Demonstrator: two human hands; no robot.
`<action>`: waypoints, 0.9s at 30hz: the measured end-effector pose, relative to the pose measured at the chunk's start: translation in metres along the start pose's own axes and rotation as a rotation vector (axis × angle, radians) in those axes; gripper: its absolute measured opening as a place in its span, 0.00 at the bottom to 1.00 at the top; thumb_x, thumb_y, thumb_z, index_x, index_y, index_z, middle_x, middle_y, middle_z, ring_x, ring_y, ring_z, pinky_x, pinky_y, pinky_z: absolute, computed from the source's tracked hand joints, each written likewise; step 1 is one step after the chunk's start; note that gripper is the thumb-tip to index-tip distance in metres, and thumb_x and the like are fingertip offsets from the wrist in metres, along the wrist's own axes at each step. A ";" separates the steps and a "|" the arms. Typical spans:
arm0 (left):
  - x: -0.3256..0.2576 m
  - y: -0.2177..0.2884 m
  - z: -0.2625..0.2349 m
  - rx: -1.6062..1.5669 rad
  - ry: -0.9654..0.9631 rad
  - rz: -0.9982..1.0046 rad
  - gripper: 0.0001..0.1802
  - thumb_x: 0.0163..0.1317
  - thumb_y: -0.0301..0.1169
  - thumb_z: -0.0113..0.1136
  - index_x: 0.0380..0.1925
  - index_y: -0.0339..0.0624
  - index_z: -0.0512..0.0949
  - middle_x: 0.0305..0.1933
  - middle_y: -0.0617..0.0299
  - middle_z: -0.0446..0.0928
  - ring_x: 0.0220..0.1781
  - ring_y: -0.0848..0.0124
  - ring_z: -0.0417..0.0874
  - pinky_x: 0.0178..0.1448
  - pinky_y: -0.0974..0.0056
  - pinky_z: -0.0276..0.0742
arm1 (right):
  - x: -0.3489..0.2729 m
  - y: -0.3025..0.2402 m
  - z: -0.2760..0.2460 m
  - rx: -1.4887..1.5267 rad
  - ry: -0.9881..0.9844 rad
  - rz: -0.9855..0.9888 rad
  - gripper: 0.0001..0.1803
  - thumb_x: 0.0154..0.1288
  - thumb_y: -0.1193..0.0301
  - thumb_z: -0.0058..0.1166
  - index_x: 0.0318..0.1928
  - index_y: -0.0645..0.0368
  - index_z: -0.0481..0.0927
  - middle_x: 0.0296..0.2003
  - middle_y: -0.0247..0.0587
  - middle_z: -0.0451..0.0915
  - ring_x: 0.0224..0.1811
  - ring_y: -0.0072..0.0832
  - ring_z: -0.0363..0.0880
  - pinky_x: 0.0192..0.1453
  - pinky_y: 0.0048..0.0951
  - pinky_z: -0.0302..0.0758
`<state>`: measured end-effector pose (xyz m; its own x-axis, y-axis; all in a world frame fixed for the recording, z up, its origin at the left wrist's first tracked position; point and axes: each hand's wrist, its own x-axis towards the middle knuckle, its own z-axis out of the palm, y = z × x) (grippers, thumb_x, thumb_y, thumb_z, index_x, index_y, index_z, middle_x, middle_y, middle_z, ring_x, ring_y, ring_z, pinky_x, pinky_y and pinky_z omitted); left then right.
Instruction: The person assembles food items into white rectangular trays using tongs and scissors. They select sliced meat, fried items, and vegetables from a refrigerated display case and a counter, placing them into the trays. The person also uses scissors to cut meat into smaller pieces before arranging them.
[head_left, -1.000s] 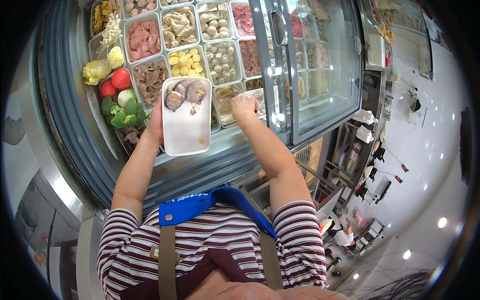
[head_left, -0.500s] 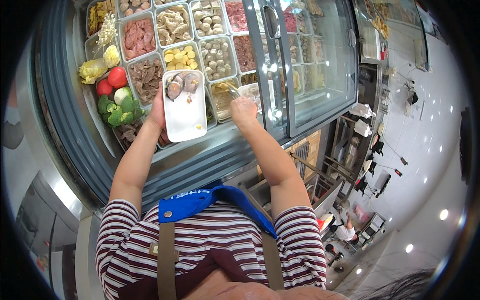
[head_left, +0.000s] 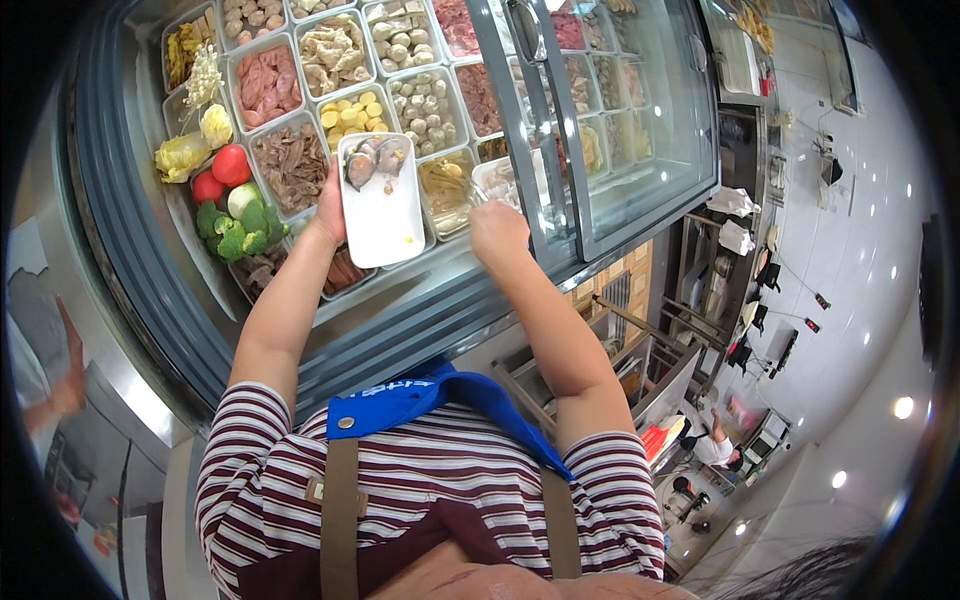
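My left hand [head_left: 331, 212] is closed on the left edge of a white rectangular tray [head_left: 385, 225]. At the tray's far end lie a few greyish-pink pieces with dark edges [head_left: 372, 160], along with small yellow crumbs. My right hand [head_left: 500, 232] is wrapped round metal tongs [head_left: 473, 188], whose far end reaches into a clear tub [head_left: 446, 182] of pale yellowish food. The tips of the tongs are hard to make out, so I cannot tell whether they grip anything. Both hands are over the open part of a display chiller.
Around the tray stand tubs of yellow rounds [head_left: 352, 115], brown meat [head_left: 290, 165], meatballs [head_left: 428, 108] and pink meat [head_left: 268, 85]. Broccoli [head_left: 228, 235] and tomatoes [head_left: 231, 165] lie at the left. A sliding glass lid [head_left: 640, 130] covers the right side. A person's arm [head_left: 68, 385] shows at far left.
The tray has shifted slightly right and away in the picture, and my right hand has turned a little with the tongs still at the same tub. A person's arm has appeared at the far left.
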<state>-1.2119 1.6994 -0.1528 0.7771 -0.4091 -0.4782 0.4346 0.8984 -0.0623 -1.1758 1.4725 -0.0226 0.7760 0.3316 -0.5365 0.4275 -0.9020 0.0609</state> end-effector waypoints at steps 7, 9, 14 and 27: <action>0.040 -0.009 0.001 0.037 -0.127 -0.082 0.43 0.61 0.68 0.30 0.63 0.47 0.63 0.60 0.52 0.71 0.56 0.55 0.75 0.62 0.48 0.70 | -0.060 -0.019 -0.063 -0.181 0.001 0.059 0.11 0.52 0.75 0.51 0.33 0.73 0.76 0.26 0.48 0.79 0.33 0.36 0.82 0.32 0.30 0.79; 0.041 -0.014 0.011 0.044 -0.102 -0.072 0.43 0.62 0.67 0.30 0.64 0.47 0.62 0.60 0.53 0.70 0.56 0.56 0.75 0.61 0.50 0.71 | -0.064 -0.030 -0.067 -0.298 -0.030 -0.010 0.14 0.50 0.74 0.54 0.36 0.74 0.74 0.27 0.46 0.78 0.33 0.33 0.82 0.31 0.27 0.78; 0.031 -0.014 0.021 0.056 -0.207 -0.072 0.42 0.63 0.65 0.31 0.66 0.46 0.59 0.62 0.53 0.68 0.59 0.56 0.73 0.64 0.51 0.68 | -0.040 -0.044 -0.051 -0.253 0.094 -0.203 0.15 0.49 0.75 0.53 0.37 0.73 0.74 0.26 0.45 0.78 0.30 0.30 0.81 0.30 0.25 0.77; 0.008 0.007 0.007 0.061 -0.153 0.034 0.41 0.64 0.63 0.36 0.66 0.43 0.59 0.64 0.52 0.66 0.62 0.55 0.71 0.66 0.50 0.66 | -0.033 -0.037 -0.032 -0.058 0.071 -0.287 0.13 0.51 0.77 0.51 0.37 0.72 0.74 0.27 0.48 0.79 0.28 0.33 0.82 0.30 0.27 0.78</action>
<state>-1.1990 1.7009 -0.1508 0.8501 -0.4026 -0.3394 0.4303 0.9027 0.0070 -1.2018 1.5035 0.0198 0.6493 0.5908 -0.4789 0.6580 -0.7522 -0.0359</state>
